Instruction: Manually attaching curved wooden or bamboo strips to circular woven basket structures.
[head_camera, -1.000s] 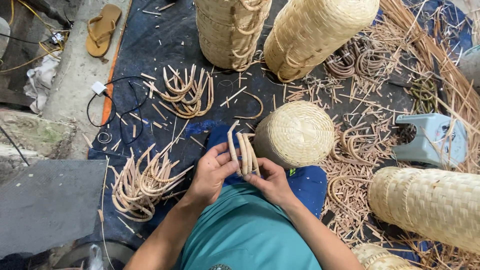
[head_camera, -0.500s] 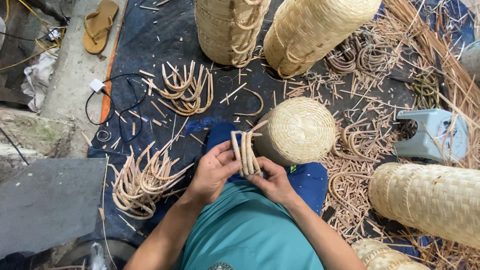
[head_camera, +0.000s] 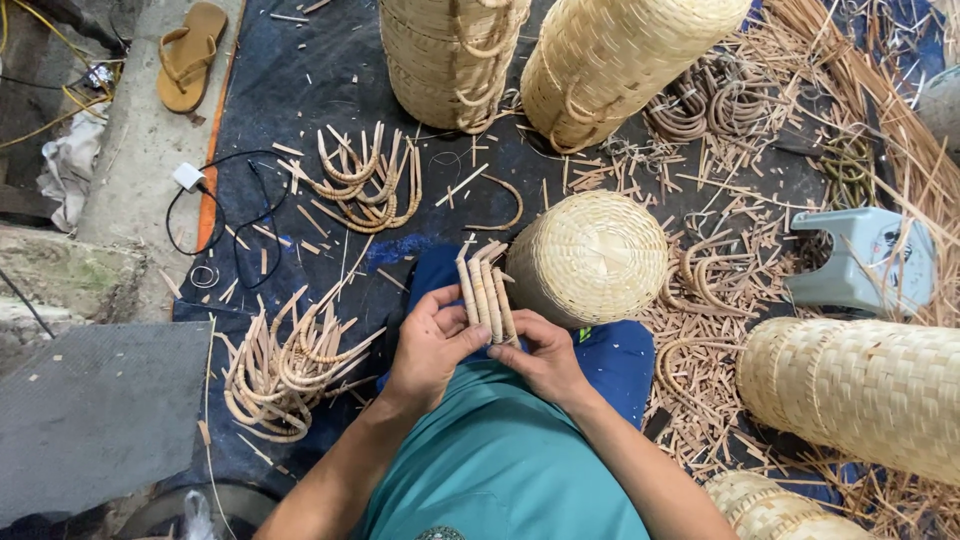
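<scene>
One head-worn camera looks steeply down, close over the lap and the littered floor.

Round woven basket (head_camera: 588, 256) tight at 2 o'clock of hands; bare mat (head_camera: 300, 70) at 11.

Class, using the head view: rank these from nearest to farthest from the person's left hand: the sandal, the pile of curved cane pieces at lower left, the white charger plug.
1. Pile of curved cane pieces, just to the left of the left hand.
2. White charger plug, up and to the left on the dark mat.
3. Sandal, at the top left corner on the concrete.
</scene>
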